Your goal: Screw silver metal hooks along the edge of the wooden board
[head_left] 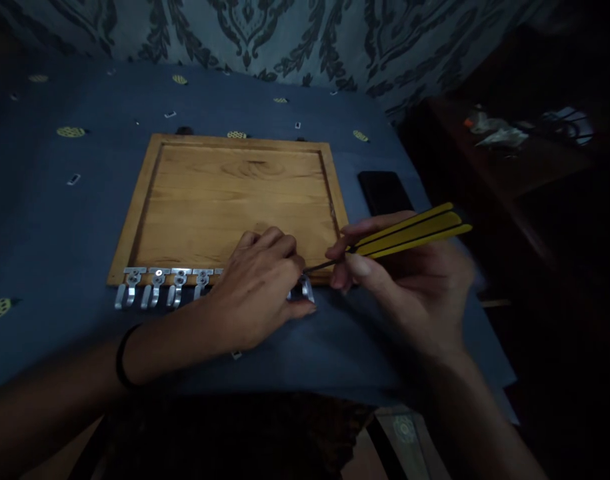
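Observation:
A wooden panel with a raised frame lies flat on the cloth. Along its near edge runs a row of silver metal hooks, fixed on small plates. My left hand is closed over the right part of this row, fingers curled on the panel and thumb beside the last hook. My right hand pinches a screwdriver with a yellow and black handle. Its thin shaft slants left, the tip close to the last hook; my left fingers partly hide the contact there.
Blue patterned cloth covers the table. A black phone lies right of the panel. Behind stands a patterned curtain or wall covering. At the far right, a dark wooden surface holds a crumpled plastic bag.

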